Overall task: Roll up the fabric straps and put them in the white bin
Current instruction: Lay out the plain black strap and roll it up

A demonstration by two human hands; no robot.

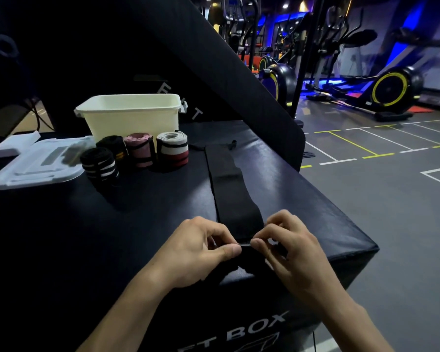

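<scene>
- Between the left hand [201,246] and the right hand [287,246]: near end of a long black strap [229,189], pinched at each side by thumb and fingertips, both hands closed on it.
- Away from the hands: rest of the strap flat on the black bench [163,199], running straight ahead, with a small tab at the far end.
- Looks soft and floppy, thin and light. Probably bends with no push at all, so likely to slip sideways or roll up crooked.
- Best place to hold, by the look of it: the two corners of the near end, just where the hands are now. Good spot for folding the first tight turn.
- Probably needs a snug first turn and even edges, or a loose, cone-shaped roll may come out.
- Ahead and to the left of the hands: four rolls standing close together, a black roll with white stripes [99,165], a black roll with a yellow mark [113,146], a pink roll [140,148] and a white, black and red roll [172,151].
- Just behind those rolls: the white bin [130,115], open at the top. None of the four rolls inside it yet. Inside of the bin hidden from here.
- Further left of the hands: a white lid [33,166] lying flat.
</scene>
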